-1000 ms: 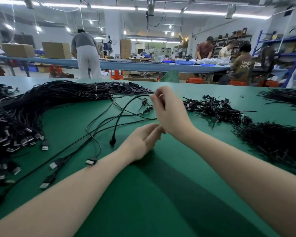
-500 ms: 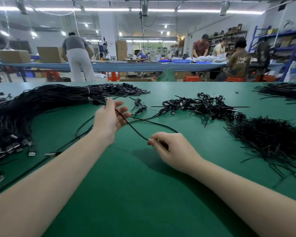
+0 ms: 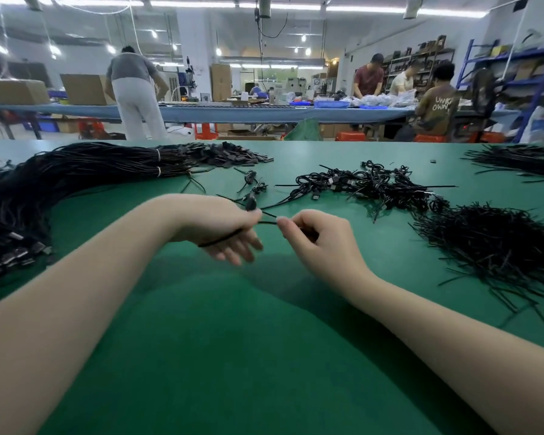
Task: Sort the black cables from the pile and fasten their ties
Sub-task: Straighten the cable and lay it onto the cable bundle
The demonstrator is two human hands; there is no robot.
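Note:
My left hand (image 3: pixel 223 229) holds a folded black cable (image 3: pixel 220 239) between thumb and fingers, its plug end sticking up above the thumb. My right hand (image 3: pixel 319 238) pinches the same cable's strand just to the right, fingers curled. Both hands hover over the green table (image 3: pixel 264 356), a few centimetres apart. A big bundle of loose black cables (image 3: pixel 60 180) lies at the left, with USB plugs at its near end. A heap of tied cables (image 3: pixel 368 186) lies behind my hands. A pile of black ties (image 3: pixel 496 246) sits at the right.
Another spread of black ties (image 3: pixel 522 158) lies at the far right corner. Two small tied cables (image 3: pixel 255 183) sit behind my left hand. Beyond the table's far edge, several people work at a long blue bench (image 3: pixel 264 113) with cardboard boxes and shelves.
The cable was stretched out between my hands; now it is gathered into a short fold in my left hand. Both hands have come together at the table's middle.

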